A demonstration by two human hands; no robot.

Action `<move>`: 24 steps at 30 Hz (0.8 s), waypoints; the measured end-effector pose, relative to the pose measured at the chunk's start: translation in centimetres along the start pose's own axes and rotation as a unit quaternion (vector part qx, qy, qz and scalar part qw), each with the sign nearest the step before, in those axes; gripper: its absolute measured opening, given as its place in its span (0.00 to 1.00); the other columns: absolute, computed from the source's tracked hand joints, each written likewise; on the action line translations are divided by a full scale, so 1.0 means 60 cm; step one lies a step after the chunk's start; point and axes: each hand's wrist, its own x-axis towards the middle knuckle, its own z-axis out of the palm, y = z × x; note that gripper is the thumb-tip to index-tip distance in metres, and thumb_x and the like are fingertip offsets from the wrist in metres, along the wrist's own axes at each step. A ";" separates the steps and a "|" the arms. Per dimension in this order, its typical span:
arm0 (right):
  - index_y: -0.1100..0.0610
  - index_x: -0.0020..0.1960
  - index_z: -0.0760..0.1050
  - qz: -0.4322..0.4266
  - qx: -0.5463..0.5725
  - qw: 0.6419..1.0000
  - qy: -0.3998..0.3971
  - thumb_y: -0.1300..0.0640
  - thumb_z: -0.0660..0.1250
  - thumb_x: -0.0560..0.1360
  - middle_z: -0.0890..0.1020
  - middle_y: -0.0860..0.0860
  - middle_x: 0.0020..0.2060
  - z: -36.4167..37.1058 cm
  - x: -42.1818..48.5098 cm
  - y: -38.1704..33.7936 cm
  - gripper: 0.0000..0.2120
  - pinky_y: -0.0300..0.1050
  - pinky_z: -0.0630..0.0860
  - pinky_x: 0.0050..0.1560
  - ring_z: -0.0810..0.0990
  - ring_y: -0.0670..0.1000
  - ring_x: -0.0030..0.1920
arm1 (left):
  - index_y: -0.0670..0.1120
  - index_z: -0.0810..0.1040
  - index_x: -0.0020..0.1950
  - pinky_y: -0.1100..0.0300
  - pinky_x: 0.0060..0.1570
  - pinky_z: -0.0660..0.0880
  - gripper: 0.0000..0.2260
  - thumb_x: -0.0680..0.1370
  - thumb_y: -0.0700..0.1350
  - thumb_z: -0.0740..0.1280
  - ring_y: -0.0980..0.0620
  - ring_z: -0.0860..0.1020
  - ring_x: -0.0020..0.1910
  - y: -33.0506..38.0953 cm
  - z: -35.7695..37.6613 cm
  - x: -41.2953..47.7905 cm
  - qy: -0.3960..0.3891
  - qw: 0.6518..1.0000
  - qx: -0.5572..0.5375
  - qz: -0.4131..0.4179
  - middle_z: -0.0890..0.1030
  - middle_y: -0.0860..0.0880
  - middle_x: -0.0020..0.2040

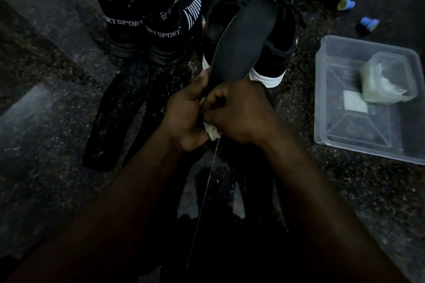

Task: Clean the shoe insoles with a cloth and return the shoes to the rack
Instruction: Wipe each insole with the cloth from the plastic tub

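Near shoes [274,60], left hand [186,114] grips insole [246,39]; right [240,110], cloth [212,132].

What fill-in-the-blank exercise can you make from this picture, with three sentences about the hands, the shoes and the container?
1. The left hand and the right hand hold a dark insole and a small cloth of ____ colour.
2. The black shoes at the far left bear the printed word ____.
3. The clear container lies to the person's ____.
Missing words: white; SPORT; right.
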 end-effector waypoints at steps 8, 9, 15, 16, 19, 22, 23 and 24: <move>0.51 0.41 0.84 0.039 0.127 0.971 0.196 0.57 0.74 0.72 0.85 0.45 0.33 -0.061 0.003 0.038 0.02 0.41 0.81 0.41 0.83 0.42 0.33 | 0.44 0.73 0.72 0.54 0.57 0.80 0.27 0.86 0.61 0.51 0.48 0.84 0.55 0.003 0.005 -0.012 -0.011 0.999 0.041 -0.018 0.85 0.45 0.59; 0.50 0.42 0.84 0.041 0.108 0.959 0.257 0.56 0.73 0.71 0.84 0.42 0.33 -0.062 0.006 0.044 0.02 0.37 0.79 0.41 0.82 0.40 0.35 | 0.45 0.73 0.74 0.55 0.57 0.80 0.26 0.85 0.61 0.53 0.48 0.84 0.57 0.003 0.004 -0.014 -0.003 0.998 0.056 -0.012 0.84 0.45 0.62; 0.48 0.42 0.82 0.039 0.070 0.968 0.236 0.59 0.71 0.70 0.84 0.42 0.35 -0.034 0.009 0.060 0.06 0.26 0.73 0.38 0.80 0.35 0.34 | 0.54 0.77 0.67 0.54 0.50 0.80 0.13 0.86 0.52 0.59 0.49 0.85 0.49 -0.001 0.007 -0.016 0.019 0.997 0.068 0.014 0.85 0.49 0.59; 0.48 0.41 0.82 0.033 0.070 0.971 0.227 0.58 0.72 0.70 0.84 0.43 0.36 -0.032 0.009 0.055 0.05 0.31 0.77 0.39 0.81 0.37 0.35 | 0.53 0.77 0.68 0.54 0.49 0.80 0.13 0.86 0.52 0.59 0.49 0.85 0.50 0.000 0.007 -0.016 0.025 0.998 0.064 0.016 0.85 0.49 0.60; 0.50 0.40 0.84 0.018 0.013 0.982 0.190 0.57 0.73 0.69 0.86 0.47 0.38 -0.018 0.007 0.037 0.03 0.44 0.81 0.44 0.84 0.47 0.39 | 0.49 0.68 0.79 0.52 0.49 0.80 0.21 0.86 0.50 0.60 0.50 0.84 0.49 -0.002 0.005 -0.008 0.038 0.998 0.035 0.022 0.83 0.47 0.62; 0.50 0.39 0.83 -0.013 -0.071 0.993 0.095 0.53 0.73 0.71 0.86 0.49 0.37 -0.004 0.002 0.019 0.03 0.47 0.81 0.45 0.85 0.52 0.42 | 0.49 0.68 0.79 0.51 0.60 0.78 0.21 0.86 0.47 0.61 0.50 0.83 0.55 -0.004 -0.003 -0.001 0.063 0.997 0.011 0.033 0.81 0.45 0.67; 0.51 0.39 0.84 -0.022 -0.079 0.995 0.060 0.52 0.73 0.71 0.86 0.49 0.37 -0.005 -0.002 0.014 0.04 0.47 0.80 0.45 0.84 0.50 0.41 | 0.49 0.70 0.78 0.51 0.60 0.78 0.20 0.86 0.48 0.61 0.49 0.82 0.56 -0.004 -0.003 -0.002 0.060 0.998 0.017 0.032 0.80 0.45 0.68; 0.52 0.40 0.84 -0.027 -0.063 0.997 0.035 0.52 0.74 0.72 0.86 0.48 0.36 -0.010 -0.004 0.011 0.04 0.46 0.80 0.44 0.84 0.49 0.40 | 0.48 0.72 0.77 0.51 0.57 0.80 0.19 0.86 0.48 0.61 0.48 0.83 0.55 -0.004 -0.003 -0.005 0.059 0.997 0.028 0.029 0.82 0.45 0.65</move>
